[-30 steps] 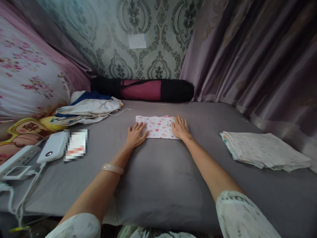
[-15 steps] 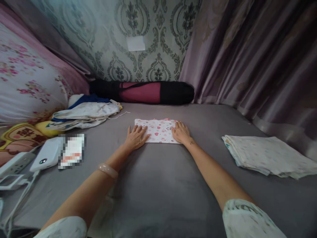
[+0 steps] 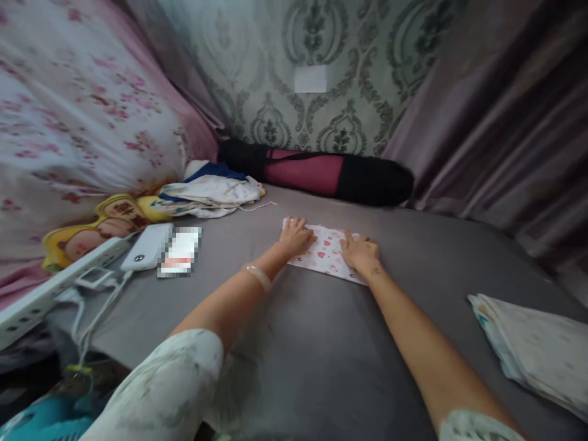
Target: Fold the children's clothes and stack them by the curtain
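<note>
A small folded white cloth with pink hearts (image 3: 325,256) lies on the grey bed sheet (image 3: 321,343) ahead of me. My left hand (image 3: 297,236) lies flat on its left end, fingers stretched out. My right hand (image 3: 361,252) rests flat on its right end, fingers also stretched out. Neither hand grips anything. A pale bangle (image 3: 258,275) sits on my left wrist.
A stack of folded pale cloths (image 3: 533,352) lies at the right. A heap of unfolded clothes (image 3: 209,193) sits at the back left, near a white power bank (image 3: 149,246), a power strip (image 3: 50,288) and cables. A black-and-maroon roll bag (image 3: 335,174) lies along the wall. Curtains hang on the right.
My view has swung to the left and tilted. Both hands have moved closer together on the heart-print cloth, which now looks narrower.
</note>
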Demonstrator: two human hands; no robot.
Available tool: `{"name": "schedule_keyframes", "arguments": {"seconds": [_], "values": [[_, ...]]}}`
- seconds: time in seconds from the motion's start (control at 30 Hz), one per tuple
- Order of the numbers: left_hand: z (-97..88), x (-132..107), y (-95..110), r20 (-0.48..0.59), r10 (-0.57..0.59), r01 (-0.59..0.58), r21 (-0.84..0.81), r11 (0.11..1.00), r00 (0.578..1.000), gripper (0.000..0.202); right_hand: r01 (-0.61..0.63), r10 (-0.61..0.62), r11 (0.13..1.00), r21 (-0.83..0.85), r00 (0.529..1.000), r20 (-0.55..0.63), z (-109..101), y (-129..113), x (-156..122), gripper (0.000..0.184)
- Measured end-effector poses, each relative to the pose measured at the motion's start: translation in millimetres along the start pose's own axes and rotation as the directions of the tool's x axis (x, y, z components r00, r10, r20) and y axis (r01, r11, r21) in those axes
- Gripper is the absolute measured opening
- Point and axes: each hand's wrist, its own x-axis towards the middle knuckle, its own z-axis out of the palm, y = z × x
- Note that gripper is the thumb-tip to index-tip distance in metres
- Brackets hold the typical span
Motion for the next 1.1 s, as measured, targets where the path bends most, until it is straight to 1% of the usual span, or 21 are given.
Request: {"name": "schedule_keyframes", "arguments": {"seconds": [0.07,0.1,0.17,0.27,0.4,0.5,0.6,0.7,0.8,0.87,0.93,1.03,1.1], "values": [[-0.5,7,-7,0.041,0.056,-0.055,-0.039,0.998,0.998,0.037,0.056,-0.056,0.998,0.018,0.998,-0.004,-3,5,4,0.052],[-0.5,10,-10,0.064,0.064,-0.060,-0.068,0.996,0.996,0.036,0.067,-0.067,0.997,0.031,0.998,-0.010,-4,9,6,0.051],[0.4,16,-16,0.077,0.053,-0.044,-0.116,0.992,0.996,0.035,0.091,-0.090,0.995,0.036,0.996,-0.029,-6,18,10,0.048],[5.1,22,-21,0.035,0.025,-0.019,-0.153,0.988,0.999,0.031,0.131,-0.131,0.991,0.009,0.991,-0.029,-7,32,15,0.042],[17.4,25,-22,-0.020,-0.042,0.037,-0.191,0.981,0.999,0.026,0.181,-0.181,0.983,0.006,0.983,0.003,-4,49,25,0.037],[26.9,26,-24,-0.044,-0.092,0.081,-0.212,0.974,0.995,0.031,0.176,-0.178,0.983,0.046,0.983,0.053,1,57,37,0.035],[33.2,26,-26,-0.038,-0.137,0.127,-0.208,0.970,0.990,0.035,0.140,-0.145,0.988,0.065,0.986,0.083,10,59,48,0.035],[34.6,26,-26,-0.037,-0.144,0.136,-0.169,0.976,0.989,0.033,0.146,-0.153,0.986,0.080,0.984,0.090,20,61,54,0.032],[30.7,27,-25,-0.044,-0.123,0.117,-0.121,0.986,0.991,0.033,0.136,-0.143,0.983,0.120,0.988,0.052,24,63,55,0.030],[25.7,30,-25,-0.019,-0.104,0.102,-0.109,0.989,0.994,0.032,0.135,-0.142,0.979,0.153,0.989,0.036,23,64,54,0.031],[19.7,34,-27,0.059,-0.108,0.113,-0.103,0.988,0.992,0.032,0.137,-0.147,0.973,0.184,0.988,0.043,18,64,49,0.031],[10.5,41,-29,0.188,-0.131,0.150,-0.090,0.984,0.973,0.033,0.126,-0.143,0.965,0.232,0.988,0.058,4,63,34,0.033],[4.2,43,-30,0.219,-0.114,0.137,-0.092,0.986,0.969,0.034,0.142,-0.153,0.954,0.263,0.988,0.019,-7,64,20,0.034]]}}
